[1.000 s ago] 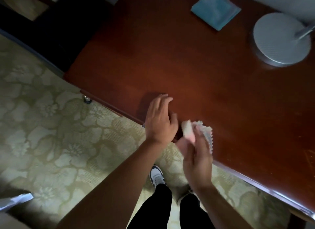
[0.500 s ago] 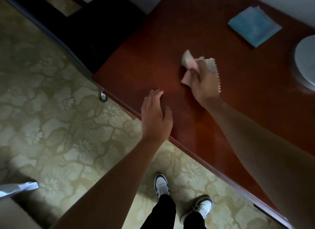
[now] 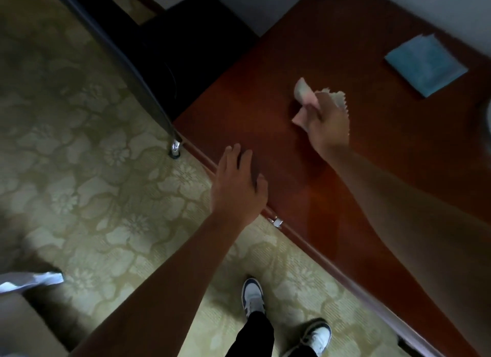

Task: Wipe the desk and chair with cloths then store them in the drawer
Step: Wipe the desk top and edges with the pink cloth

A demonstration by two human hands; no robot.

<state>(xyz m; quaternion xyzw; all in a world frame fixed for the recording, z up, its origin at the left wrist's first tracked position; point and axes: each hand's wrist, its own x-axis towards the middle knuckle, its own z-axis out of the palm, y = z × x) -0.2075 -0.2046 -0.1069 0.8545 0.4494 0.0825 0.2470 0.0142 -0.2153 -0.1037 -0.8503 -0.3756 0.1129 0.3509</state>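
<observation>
A dark red wooden desk (image 3: 372, 157) fills the right side. My right hand (image 3: 328, 120) grips a crumpled pink and white cloth (image 3: 304, 96) and holds it against the desk top, well in from the front edge. My left hand (image 3: 239, 181) rests flat with straight fingers at the desk's front edge. A folded blue cloth (image 3: 425, 64) lies on the desk at the far right. A small metal drawer knob (image 3: 277, 222) shows under the edge near my left wrist. A black chair (image 3: 186, 51) stands beyond the desk's left end.
Patterned green carpet (image 3: 93, 183) covers the floor on the left. A dark bar with a shiny metal foot (image 3: 175, 146) runs along the desk's left corner. My two shoes (image 3: 252, 298) stand close to the desk front. A pale object (image 3: 29, 279) lies at the lower left.
My right hand carried the pink cloth from the front edge up onto the desk top and away from me. My left hand stayed flat at the edge. The view swung left.
</observation>
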